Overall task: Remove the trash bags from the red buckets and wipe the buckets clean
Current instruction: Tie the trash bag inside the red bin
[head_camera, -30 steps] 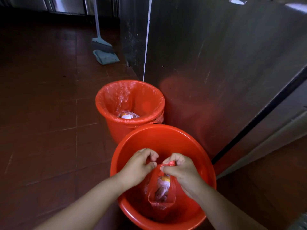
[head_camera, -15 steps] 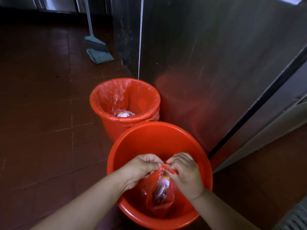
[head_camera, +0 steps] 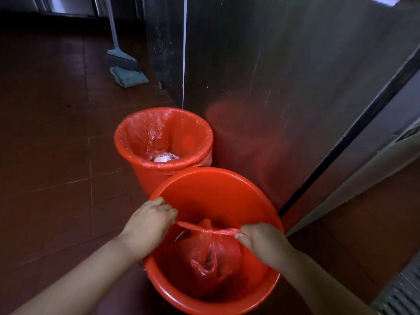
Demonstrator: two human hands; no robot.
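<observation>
Knot being cinched on trash bag (head_camera: 212,253), sitting inside near bucket (head_camera: 204,178). Left hand (head_camera: 148,223) pinching left tail, right hand (head_camera: 261,241) pinching right tail; tails pulled taut in a line left to right, knot midway between, both equally near. Bag body hanging below that line. Likely next: lift straight up. Far bucket (head_camera: 145,176) still lined with second bag (head_camera: 136,133).

Red buckets (head_camera: 211,178) and bags (head_camera: 213,253), dark reddish-brown tiled floor (head_camera: 56,155), teal dustpan (head_camera: 130,76)
</observation>
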